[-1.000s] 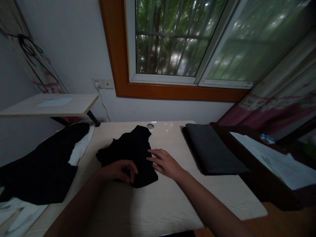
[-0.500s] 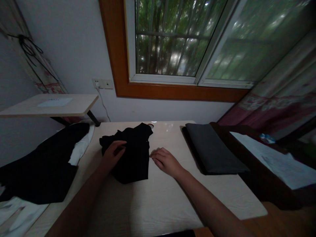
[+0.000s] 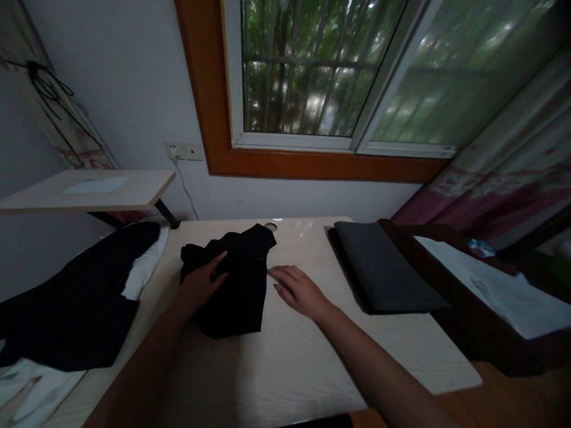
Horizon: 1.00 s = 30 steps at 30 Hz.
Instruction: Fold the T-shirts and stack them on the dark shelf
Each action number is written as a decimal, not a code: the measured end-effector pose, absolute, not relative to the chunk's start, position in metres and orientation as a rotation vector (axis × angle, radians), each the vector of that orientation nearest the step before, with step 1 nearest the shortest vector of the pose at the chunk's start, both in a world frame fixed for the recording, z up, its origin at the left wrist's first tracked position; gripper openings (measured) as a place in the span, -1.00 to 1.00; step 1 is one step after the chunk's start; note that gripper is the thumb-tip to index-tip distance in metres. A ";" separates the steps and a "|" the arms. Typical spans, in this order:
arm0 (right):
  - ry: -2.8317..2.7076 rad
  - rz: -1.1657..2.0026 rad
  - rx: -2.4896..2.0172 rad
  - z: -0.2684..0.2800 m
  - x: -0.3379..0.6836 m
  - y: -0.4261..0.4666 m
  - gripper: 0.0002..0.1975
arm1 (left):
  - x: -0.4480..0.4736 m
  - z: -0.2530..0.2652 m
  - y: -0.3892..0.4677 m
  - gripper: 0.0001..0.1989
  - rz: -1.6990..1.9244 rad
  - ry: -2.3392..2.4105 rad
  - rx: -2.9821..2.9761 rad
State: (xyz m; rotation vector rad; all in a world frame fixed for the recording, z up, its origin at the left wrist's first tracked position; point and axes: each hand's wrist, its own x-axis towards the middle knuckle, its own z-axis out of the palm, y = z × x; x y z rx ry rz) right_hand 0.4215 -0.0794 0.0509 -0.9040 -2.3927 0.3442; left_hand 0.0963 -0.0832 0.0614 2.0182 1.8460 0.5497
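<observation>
A dark black piece of clothing (image 3: 243,285) lies bunched at the far left and flatter toward its straight right and near edges; its exact kind I cannot make out. My left hand (image 3: 203,282) rests on its left part, with thumb and forefinger apart. Beside the right edge, my right hand (image 3: 298,290) lies palm down with fingers stretched out, the fingertips at or just touching the cloth. Nothing shows in its grasp.
A folded dark grey cloth (image 3: 386,267) lies on the table (image 3: 307,362) to the right. More black clothing (image 3: 75,303) is heaped over white fabric at the left. A small raised stand (image 3: 147,184) holds a paper sheet. Behind are a wall socket (image 3: 182,150) and a window.
The black clothing's near edge has turned slightly toward me and to the left. My right fingers have straightened and moved a little up along its edge. My left hand has shifted slightly left.
</observation>
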 end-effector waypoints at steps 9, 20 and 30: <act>-2.376 0.215 -0.939 0.047 0.422 -0.081 -0.44 | 0.090 0.063 -0.093 -0.87 0.508 1.476 2.065; -2.415 0.138 -1.217 0.040 0.423 -0.074 -0.73 | 0.093 0.060 -0.096 -0.87 0.827 1.350 1.911; -2.319 -0.118 -1.646 0.053 0.445 -0.068 -0.95 | 0.061 0.064 -0.086 -0.86 1.513 1.967 1.331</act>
